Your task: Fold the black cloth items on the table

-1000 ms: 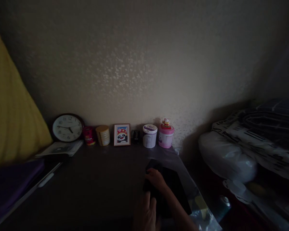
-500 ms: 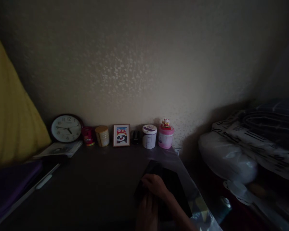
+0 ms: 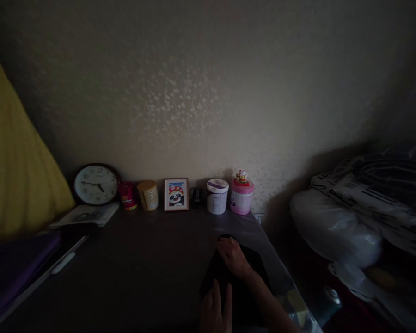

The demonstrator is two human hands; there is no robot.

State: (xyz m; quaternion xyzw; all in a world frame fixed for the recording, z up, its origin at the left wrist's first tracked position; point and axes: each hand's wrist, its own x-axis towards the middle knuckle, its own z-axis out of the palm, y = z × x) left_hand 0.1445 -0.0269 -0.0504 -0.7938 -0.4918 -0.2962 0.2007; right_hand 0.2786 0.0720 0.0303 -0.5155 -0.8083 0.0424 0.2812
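Note:
A flat black sheet or mat [image 3: 251,264] lies on the dark table near its right edge; the dim light hides its exact kind. My right hand [image 3: 233,256] reaches over it from the lower right, fingers bent down at a small dark rounded thing [image 3: 225,236] at the mat's far end. What the fingertips hold there is mostly hidden. Closer to me, my left hand [image 3: 215,311] is over the mat's near left part. Its fingers are stretched out and apart, and nothing shows in them.
Along the wall stand a round clock [image 3: 96,185], a red can [image 3: 128,196], a yellow-lidded jar [image 3: 148,195], a framed panda picture [image 3: 176,194], a white tub [image 3: 217,196] and a pink tub [image 3: 241,199] bearing a figurine [image 3: 241,176]. White bags [image 3: 334,226] lie at right.
My hands were close together, the right over the left. The right has moved forward and right to the mat's far end; the left has spread its fingers. The dark material looks flatter.

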